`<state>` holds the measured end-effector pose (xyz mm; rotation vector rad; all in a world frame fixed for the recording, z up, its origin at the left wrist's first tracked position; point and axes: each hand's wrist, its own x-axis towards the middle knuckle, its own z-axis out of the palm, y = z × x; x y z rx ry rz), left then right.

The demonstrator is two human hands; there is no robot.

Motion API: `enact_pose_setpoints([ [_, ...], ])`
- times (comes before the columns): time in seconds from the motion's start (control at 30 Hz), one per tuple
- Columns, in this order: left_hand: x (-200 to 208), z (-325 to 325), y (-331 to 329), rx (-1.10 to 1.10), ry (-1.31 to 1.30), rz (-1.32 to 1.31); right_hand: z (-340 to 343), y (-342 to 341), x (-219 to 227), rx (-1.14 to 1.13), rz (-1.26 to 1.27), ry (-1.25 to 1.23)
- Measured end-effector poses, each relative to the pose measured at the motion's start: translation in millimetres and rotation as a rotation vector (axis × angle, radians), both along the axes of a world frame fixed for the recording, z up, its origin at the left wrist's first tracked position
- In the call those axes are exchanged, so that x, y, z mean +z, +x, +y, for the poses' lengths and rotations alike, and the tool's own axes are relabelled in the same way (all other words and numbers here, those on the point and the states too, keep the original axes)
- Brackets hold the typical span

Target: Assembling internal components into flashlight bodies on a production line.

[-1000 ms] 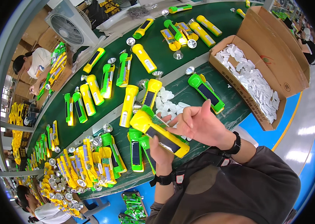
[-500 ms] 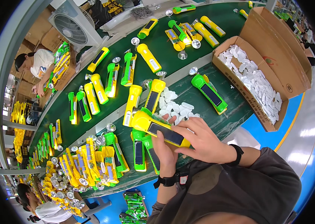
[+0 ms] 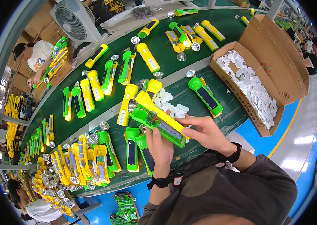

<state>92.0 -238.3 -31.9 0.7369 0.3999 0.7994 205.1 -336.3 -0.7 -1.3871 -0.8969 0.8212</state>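
Between my hands is a flashlight (image 3: 165, 117) with a yellow shell half and a green one. The halves stand apart along one side, showing wires and a purple battery; a silver reflector sits at its head end. My left hand (image 3: 160, 150) grips it from below, near the middle. The fingers of my right hand (image 3: 209, 133) close on the tail end. Just beyond it lies a loose pile of white oval plastic pieces (image 3: 164, 98). Two green flashlights (image 3: 132, 148) with dark solar panels lie beside my left hand, and another green flashlight (image 3: 205, 96) rests farther right.
A cardboard box (image 3: 256, 110) of white pieces stands at the right. Beyond a metal rail, several flashlights lie on a green conveyor belt (image 3: 166, 41). Opened yellow flashlights (image 3: 78, 163) are heaped at the left. Two people (image 3: 38, 56) work on the left side.
The flashlight has been turned over in my hands: its solar panel faced up before, and now its parted side with the wires and battery shows. My view has shifted slightly.
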Motion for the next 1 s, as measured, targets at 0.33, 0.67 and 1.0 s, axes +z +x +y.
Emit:
enact_pose_setpoints([
  [0.33,-10.9,-6.7,-6.2,0.117,0.041,0.043,-6.3,-12.4,-1.8,0.093,-0.272,-0.096],
  [0.67,-12.8,-10.4,-45.8,0.104,0.155,0.157,30.7,44.3,-63.0,-0.151,-0.845,-0.332],
  [1.0,-26.4,-13.5,-40.3,0.035,0.078,0.134,48.2,87.9,-105.1,0.031,-0.645,-0.393],
])
